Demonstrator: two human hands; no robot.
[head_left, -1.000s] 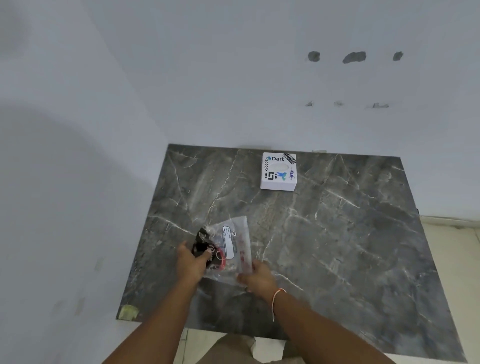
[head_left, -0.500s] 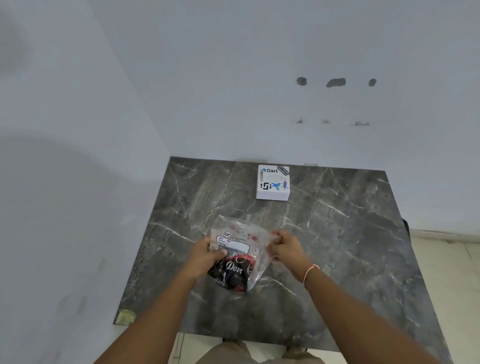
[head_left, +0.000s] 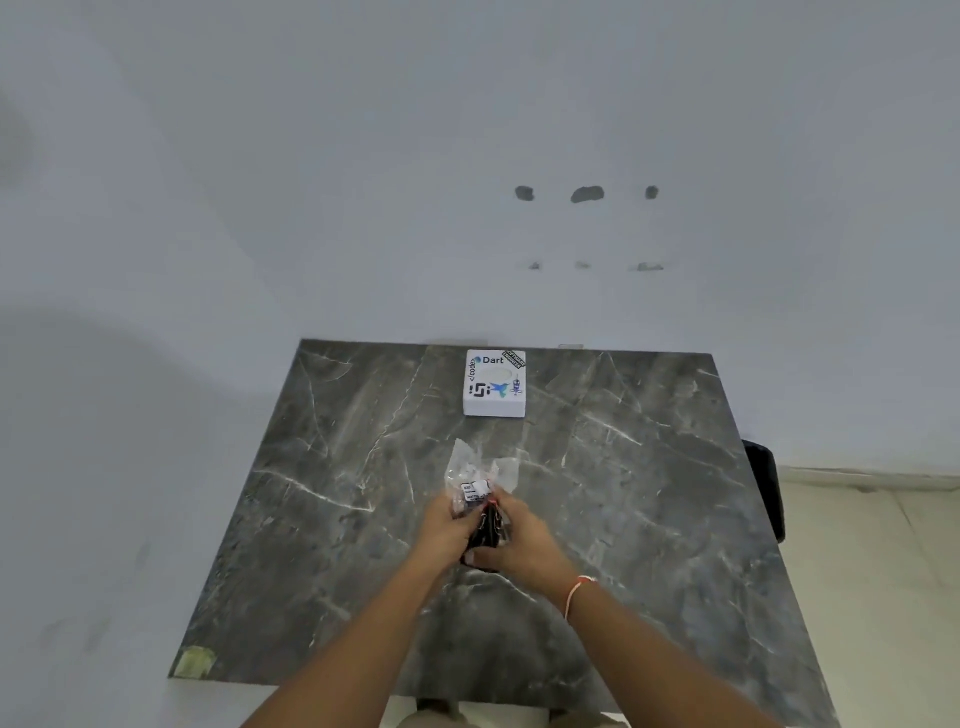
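Both hands bunching up a clear plastic bag (head_left: 480, 470) over the worktop (head_left: 639, 499)

The left hand (head_left: 445, 530) and right hand (head_left: 527, 540) are both gripping the lower part of the bag, fingers curling round the dark packet (head_left: 485, 527) stuffed inside, so the hands are sitting almost touching. The crinkly top is poking out past the fingers. It's hanging around mid-worktop; can't tell if it's actually resting on the surface. A white stickered box (head_left: 494, 384) is sitting well apart by the wall.
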